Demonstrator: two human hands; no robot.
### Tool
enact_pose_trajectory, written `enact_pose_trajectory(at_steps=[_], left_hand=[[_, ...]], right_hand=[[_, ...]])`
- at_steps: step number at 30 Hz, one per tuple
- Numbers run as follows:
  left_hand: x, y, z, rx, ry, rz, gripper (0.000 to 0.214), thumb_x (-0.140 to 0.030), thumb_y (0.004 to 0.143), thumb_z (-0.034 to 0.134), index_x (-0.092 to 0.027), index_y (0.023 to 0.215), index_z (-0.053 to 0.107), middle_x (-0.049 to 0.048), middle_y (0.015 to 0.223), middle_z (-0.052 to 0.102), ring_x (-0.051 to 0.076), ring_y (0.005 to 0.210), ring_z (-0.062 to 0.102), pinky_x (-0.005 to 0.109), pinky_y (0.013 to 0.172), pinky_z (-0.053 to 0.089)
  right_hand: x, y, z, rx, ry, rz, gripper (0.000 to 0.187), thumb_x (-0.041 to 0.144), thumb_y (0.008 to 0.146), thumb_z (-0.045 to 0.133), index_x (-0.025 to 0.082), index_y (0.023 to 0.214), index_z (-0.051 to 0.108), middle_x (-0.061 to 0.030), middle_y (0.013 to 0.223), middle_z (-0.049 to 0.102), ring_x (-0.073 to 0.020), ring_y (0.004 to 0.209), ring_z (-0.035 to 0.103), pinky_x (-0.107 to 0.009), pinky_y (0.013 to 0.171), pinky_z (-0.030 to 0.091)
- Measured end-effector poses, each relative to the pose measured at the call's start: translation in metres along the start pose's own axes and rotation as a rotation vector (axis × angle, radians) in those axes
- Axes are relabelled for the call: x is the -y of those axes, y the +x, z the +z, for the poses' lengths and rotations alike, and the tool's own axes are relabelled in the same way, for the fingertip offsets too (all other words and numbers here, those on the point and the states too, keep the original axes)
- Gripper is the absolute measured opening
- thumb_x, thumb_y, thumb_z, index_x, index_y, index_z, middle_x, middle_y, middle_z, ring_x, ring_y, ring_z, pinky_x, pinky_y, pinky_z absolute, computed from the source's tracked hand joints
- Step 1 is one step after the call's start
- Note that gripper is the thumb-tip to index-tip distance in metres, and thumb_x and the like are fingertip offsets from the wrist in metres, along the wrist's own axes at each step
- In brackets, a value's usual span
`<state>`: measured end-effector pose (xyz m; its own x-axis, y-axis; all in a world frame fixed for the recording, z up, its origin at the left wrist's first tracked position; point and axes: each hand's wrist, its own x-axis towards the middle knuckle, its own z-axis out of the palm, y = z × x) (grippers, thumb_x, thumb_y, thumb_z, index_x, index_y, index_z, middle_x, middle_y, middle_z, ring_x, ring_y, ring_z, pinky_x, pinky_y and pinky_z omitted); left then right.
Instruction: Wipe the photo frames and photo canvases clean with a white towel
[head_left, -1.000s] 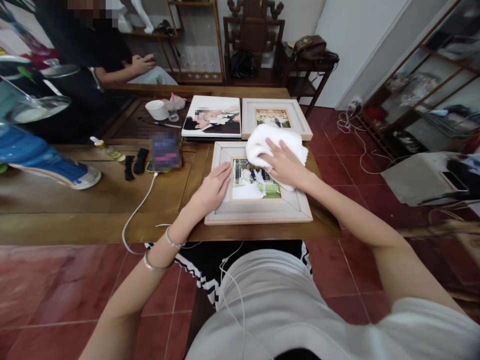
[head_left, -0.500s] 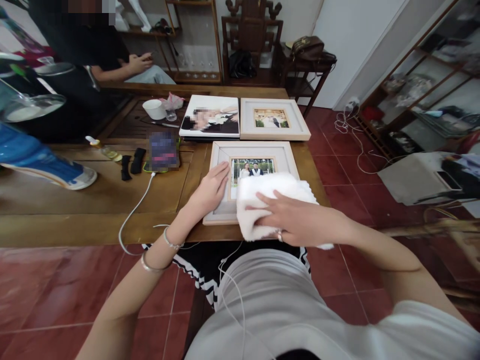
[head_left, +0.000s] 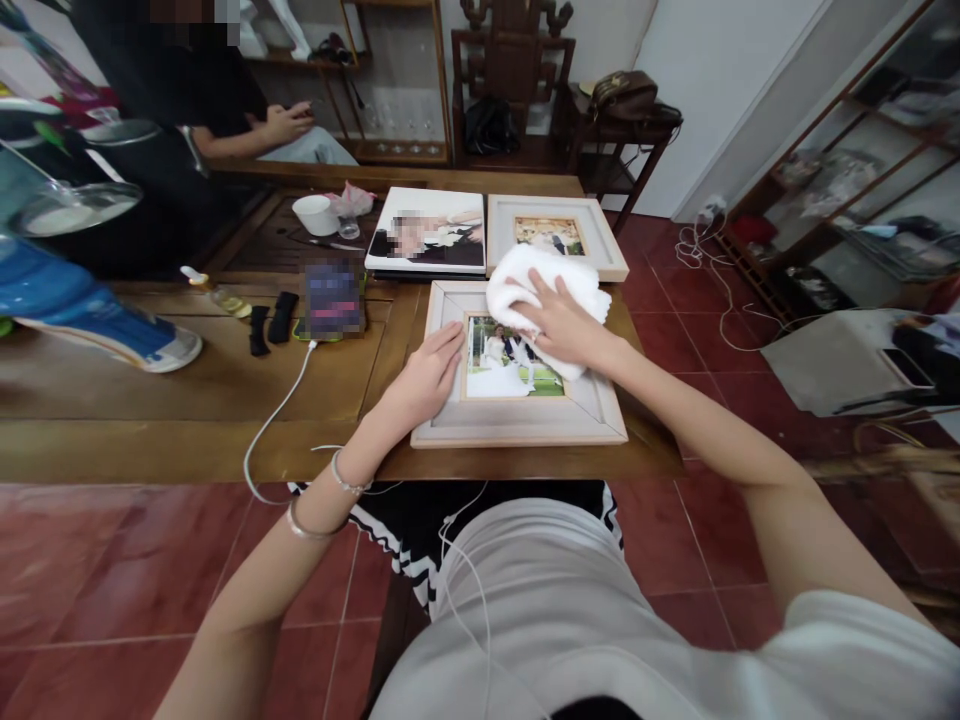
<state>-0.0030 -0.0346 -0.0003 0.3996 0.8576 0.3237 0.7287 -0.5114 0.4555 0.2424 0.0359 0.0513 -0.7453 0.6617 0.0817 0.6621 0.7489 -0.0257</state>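
Observation:
A pale wooden picture frame [head_left: 517,428] with a wedding photo under its front lies flat near the table's front edge. My left hand [head_left: 431,378] rests flat on its left border, fingers stretched out together. With my right hand [head_left: 559,318] I hold a bunched white towel [head_left: 540,268] at the frame's upper right corner. The towel covers that corner and part of the photo, and some of my right fingers sink into its folds. Behind the frame are a white-edged photo panel [head_left: 457,215] and a second pale frame [head_left: 611,258]; the towel's top overlaps that second frame in view.
Left on the wooden table [head_left: 300,450] lie a phone-like device [head_left: 334,300] on a white cable, black straps [head_left: 281,318], a dropper bottle [head_left: 225,300] and a blue bag [head_left: 82,310]. A white cup [head_left: 315,214] stands farther back. A person [head_left: 289,125] sits across the table.
My right hand has moved the towel away from me, from the frame's lower right to its upper right corner, uncovering the lower photo. My left hand stays on the left border.

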Motion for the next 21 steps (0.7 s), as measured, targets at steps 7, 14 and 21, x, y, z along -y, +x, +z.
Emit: enact_pose_trajectory(at_steps=[7,14,21], left_hand=[[0.002,0.001,0.003,-0.012,-0.007,-0.001,0.047,-0.026,0.098,0.031,-0.008,0.136,0.052,0.0180,0.145,0.049,0.028,0.139,0.042,0.048,0.118,0.033],[0.002,0.000,0.003,-0.007,-0.005,0.001,0.047,-0.026,0.098,0.032,-0.005,0.136,0.051,0.0197,0.146,0.048,0.028,0.139,0.041,0.047,0.118,0.032],[0.002,0.000,0.005,-0.008,-0.022,-0.002,0.048,-0.029,0.099,0.033,-0.008,0.138,0.050,0.0187,0.146,0.048,0.028,0.140,0.040,0.049,0.118,0.032]], right_hand=[[0.028,0.001,-0.011,0.152,0.068,-0.162,0.048,0.010,0.086,0.046,0.018,0.132,0.058,-0.0084,0.158,0.034,-0.0410,0.148,0.005,-0.077,0.110,0.010],[0.079,-0.067,-0.057,0.430,0.265,-0.363,0.047,0.009,0.083,0.049,0.021,0.127,0.062,-0.0084,0.145,0.052,-0.0336,0.146,0.024,-0.061,0.113,0.029],[0.067,-0.056,-0.027,0.231,0.143,-0.053,0.051,0.009,0.086,0.045,0.020,0.135,0.054,-0.0119,0.150,0.046,-0.0360,0.147,0.020,-0.066,0.110,0.028]])
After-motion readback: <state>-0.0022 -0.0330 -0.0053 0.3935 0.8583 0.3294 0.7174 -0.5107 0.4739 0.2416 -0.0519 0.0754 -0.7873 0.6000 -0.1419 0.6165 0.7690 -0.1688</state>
